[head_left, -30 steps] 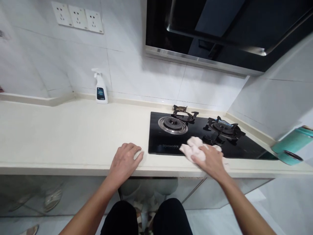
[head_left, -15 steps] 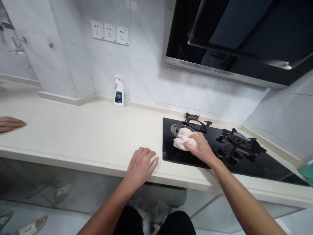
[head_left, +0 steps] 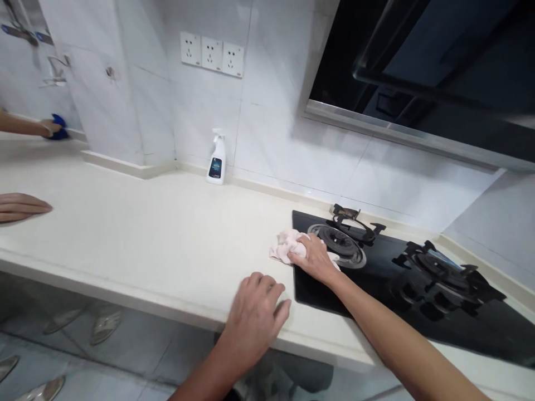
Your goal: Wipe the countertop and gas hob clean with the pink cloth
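My right hand point(head_left: 312, 259) presses a crumpled pale pink cloth point(head_left: 284, 247) down at the left edge of the black glass gas hob point(head_left: 388, 278), where it meets the cream countertop point(head_left: 159, 234). Its fingers are closed over the cloth. My left hand point(head_left: 256, 314) rests palm down on the countertop near the front edge, fingers slightly curled and apart, holding nothing. The hob's left burner point(head_left: 339, 245) lies just right of the cloth, with a pan support point(head_left: 355, 218) behind it.
A white spray bottle point(head_left: 216, 158) stands against the tiled back wall. The right burner with its grate point(head_left: 443, 267) sits further right. Another person's hand point(head_left: 20, 206) rests on the counter at far left, and a second hand holds a blue cloth point(head_left: 56, 127) further back. A range hood point(head_left: 422, 72) hangs above.
My right hand has dragged the pink cloth leftward from the hob's front middle, over the left burner, to the hob's left edge. The view swung left, revealing another person's hands.
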